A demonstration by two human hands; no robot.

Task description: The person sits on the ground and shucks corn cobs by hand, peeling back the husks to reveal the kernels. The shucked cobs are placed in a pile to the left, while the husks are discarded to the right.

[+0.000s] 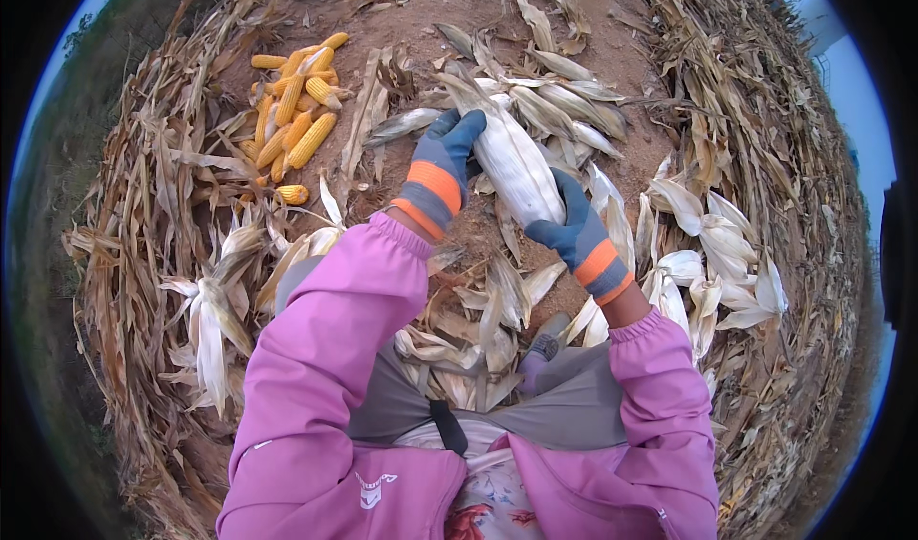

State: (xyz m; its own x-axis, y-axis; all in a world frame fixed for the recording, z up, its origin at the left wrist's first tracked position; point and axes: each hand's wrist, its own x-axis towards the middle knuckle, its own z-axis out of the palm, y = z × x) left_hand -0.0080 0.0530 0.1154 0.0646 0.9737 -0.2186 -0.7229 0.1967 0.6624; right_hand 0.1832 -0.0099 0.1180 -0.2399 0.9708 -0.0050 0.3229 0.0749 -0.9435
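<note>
An ear of corn in its pale dry husk (513, 156) is held at a slant between my two gloved hands. My left hand (448, 146) grips its upper part, thumb laid over the husk near the narrow tip. Around the broad lower end, my right hand (570, 217) closes with thumb and fingers. Both gloves are dark blue-grey with orange-striped cuffs. Beyond the held ear lies a pile of unhusked ears (566, 106) on the soil. Husked yellow corn cobs (294, 106) are heaped to the left.
Dry corn stalks (724, 74) are banked along the right, with more stalks (150, 203) on the left. Loose empty husks (724, 246) lie at the right, and others (495, 303) between my legs. Bare reddish soil (445, 2) shows ahead.
</note>
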